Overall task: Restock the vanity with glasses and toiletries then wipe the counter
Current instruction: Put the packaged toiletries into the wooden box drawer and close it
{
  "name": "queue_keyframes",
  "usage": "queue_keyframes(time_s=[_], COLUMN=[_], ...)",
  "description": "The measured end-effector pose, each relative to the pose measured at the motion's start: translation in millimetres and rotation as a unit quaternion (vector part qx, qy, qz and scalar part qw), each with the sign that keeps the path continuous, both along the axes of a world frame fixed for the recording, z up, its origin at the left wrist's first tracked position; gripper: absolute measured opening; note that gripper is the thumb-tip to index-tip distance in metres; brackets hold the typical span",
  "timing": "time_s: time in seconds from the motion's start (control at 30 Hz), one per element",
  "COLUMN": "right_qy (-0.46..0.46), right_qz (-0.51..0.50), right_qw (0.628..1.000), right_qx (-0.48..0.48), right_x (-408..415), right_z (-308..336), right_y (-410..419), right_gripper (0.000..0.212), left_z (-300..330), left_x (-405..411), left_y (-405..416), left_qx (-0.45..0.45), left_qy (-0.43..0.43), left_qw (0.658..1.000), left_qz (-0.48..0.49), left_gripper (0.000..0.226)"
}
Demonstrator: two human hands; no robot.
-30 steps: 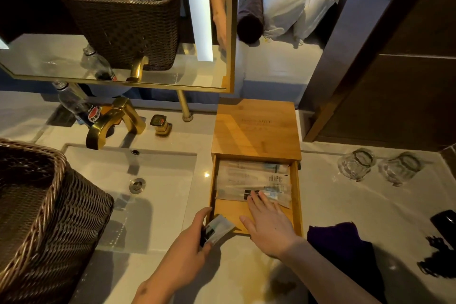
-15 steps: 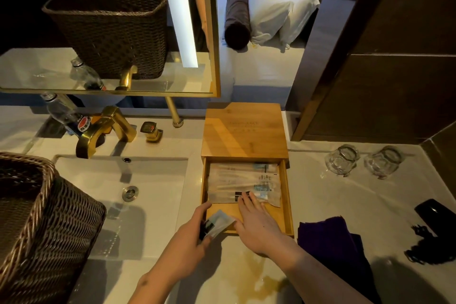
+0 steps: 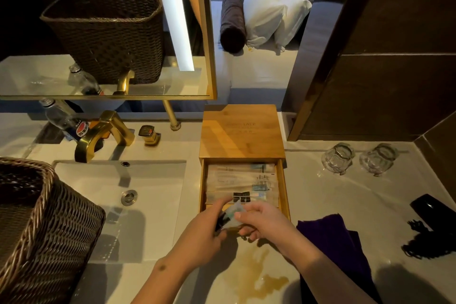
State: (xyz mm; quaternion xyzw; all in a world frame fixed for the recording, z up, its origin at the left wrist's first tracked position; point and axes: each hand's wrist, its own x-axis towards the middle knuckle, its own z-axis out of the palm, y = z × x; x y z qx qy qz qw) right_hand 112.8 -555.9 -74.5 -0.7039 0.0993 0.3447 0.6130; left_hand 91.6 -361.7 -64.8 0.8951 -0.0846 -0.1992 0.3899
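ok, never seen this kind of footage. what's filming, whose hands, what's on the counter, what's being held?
There is no robot here. A person wears a wide-angle camera on the head, looking forward and down at their own two bare hands.

The left hand and right hand meet over a small clear packet, both with a grip on it, at the front edge of an open wooden drawer box that holds more wrapped toiletry packets.

On the counter: a sink with a gold tap, a plastic bottle, a wicker basket, two upturned glasses, a purple cloth and a yellowish spill.
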Motion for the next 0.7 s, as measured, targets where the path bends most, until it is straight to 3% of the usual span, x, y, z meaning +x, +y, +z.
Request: queue_keyframes(time_s=[0.17, 0.23, 0.33, 0.4, 0.5, 0.7], right_qy=[-0.009, -0.016, -0.008, 0.002, 0.021, 0.062], right_qz=[0.000, -0.021, -0.070, -0.081, -0.058, -0.043], right_qw=[1.000, 1.000, 0.996, 0.995, 0.997, 0.995], right_qx=[-0.018, 0.010, 0.057, 0.063, 0.054, 0.067], right_x=[3.7, 2.8, 0.0, -2.9, -8.1, -11.0], right_z=[1.0, 0.3, 1.3, 1.1, -1.2, 2.9], right_y=[-12.5, -17.2, -22.1, -24.7, -30.9, -40.0], right_gripper=[0.015, 0.017, 0.022, 0.025, 0.029, 0.031], left_z=[6.7, 8.5, 3.8, -0.7, -2.6, 4.2], left_x=[7.4, 5.2, -0.7, -4.5, -6.2, 5.8], left_y=[3.5, 6.2, 13.2, 17.2, 17.6, 7.9], left_qx=[-0.074, -0.120, -0.231, -0.283, -0.267, -0.259], left_qy=[0.022, 0.079, 0.197, 0.231, 0.203, 0.120], left_qw=[0.997, 0.987, 0.938, 0.901, 0.899, 0.918], left_qz=[0.026, 0.070, 0.166, 0.234, 0.280, 0.274], left_gripper=[0.070, 0.065, 0.057, 0.049, 0.040, 0.030])
